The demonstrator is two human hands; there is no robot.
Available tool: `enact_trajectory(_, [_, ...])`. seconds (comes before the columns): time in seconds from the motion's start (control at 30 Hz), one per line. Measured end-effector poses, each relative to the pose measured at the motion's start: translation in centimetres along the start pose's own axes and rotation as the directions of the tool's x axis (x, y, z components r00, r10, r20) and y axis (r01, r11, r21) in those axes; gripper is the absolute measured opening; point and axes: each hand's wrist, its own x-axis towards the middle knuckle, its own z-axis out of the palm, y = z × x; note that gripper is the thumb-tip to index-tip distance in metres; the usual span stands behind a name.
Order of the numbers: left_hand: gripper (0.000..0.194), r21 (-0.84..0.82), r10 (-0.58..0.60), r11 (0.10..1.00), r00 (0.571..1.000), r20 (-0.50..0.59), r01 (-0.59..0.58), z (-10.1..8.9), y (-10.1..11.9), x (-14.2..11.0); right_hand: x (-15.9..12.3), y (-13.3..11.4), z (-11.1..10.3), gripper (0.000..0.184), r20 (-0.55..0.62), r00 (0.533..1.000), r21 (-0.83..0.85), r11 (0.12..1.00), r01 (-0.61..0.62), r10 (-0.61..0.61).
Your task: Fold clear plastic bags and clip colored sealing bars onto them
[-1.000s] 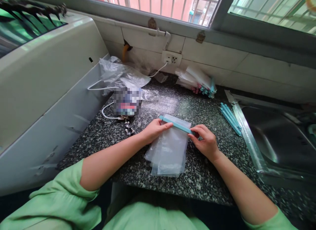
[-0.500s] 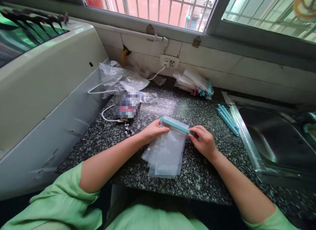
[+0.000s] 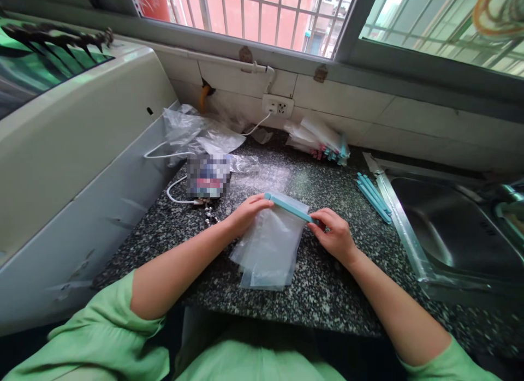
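A teal bag-sealing clip (image 3: 291, 208) lies across the top of a few clear plastic bags (image 3: 270, 252), which hang toward me over the speckled counter. My left hand (image 3: 250, 213) is closed around the clip's left end, its thumb lying along the near side at the bags' upper corner. At the clip's other end, my right hand (image 3: 336, 236) pinches the tip between thumb and fingers. A strip of plastic shows beyond the clip's far side.
Several loose teal clips (image 3: 373, 198) lie beside the sink (image 3: 434, 222) on the right. Packaged clips (image 3: 323, 141) rest against the wall. At left are crumpled plastic (image 3: 221, 135), a blurred device (image 3: 208, 176) on a white cable, and a large pale appliance (image 3: 102, 108).
My left thumb has drawn back leftward along the clip toward its end. My right hand keeps its pinch on the other end. The whole view has shifted slightly.
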Motion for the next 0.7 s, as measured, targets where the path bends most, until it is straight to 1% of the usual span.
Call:
enact_trajectory(0.1, [0.043, -0.048, 0.011, 0.999, 1.0, -0.015, -0.012, 0.1, -0.3, 0.2, -0.1, -0.1, 0.1, 0.007, 0.009, 1.0, -0.006, 1.0, 0.016, -0.016])
enact_trajectory(0.17, [0.048, -0.037, 0.024, 0.999, 0.999, -0.038, -0.025, 0.1, -0.6, 0.4, -0.1, -0.1, 0.1, 0.007, 0.022, 0.999, -0.022, 0.999, 0.038, -0.038])
enact_trajectory(0.27, [0.048, 0.023, 0.068, 0.998, 0.994, -0.084, -0.066, 0.0, -1.0, 0.6, -0.1, -0.1, 0.2, 0.006, 0.027, 0.997, -0.113, 0.99, 0.081, -0.078])
enact_trajectory(0.37, [0.046, 0.076, 0.093, 0.993, 0.992, -0.091, -0.086, 0.0, -1.1, 0.6, -0.2, -0.1, 0.2, 0.006, 0.021, 0.997, -0.196, 0.977, 0.081, -0.079])
enact_trajectory(0.5, [0.044, 0.071, 0.076, 0.995, 0.994, -0.074, -0.071, 0.0, -1.3, 0.5, -0.4, -0.1, 0.3, 0.009, 0.033, 0.999, -0.135, 0.991, 0.025, -0.02])
enact_trajectory(0.7, [0.046, -0.046, 0.074, 0.996, 0.995, -0.059, -0.077, 0.2, -1.8, 0.6, -0.5, -0.2, 0.2, 0.008, 0.003, 1.0, -0.127, 0.992, 0.02, -0.019])
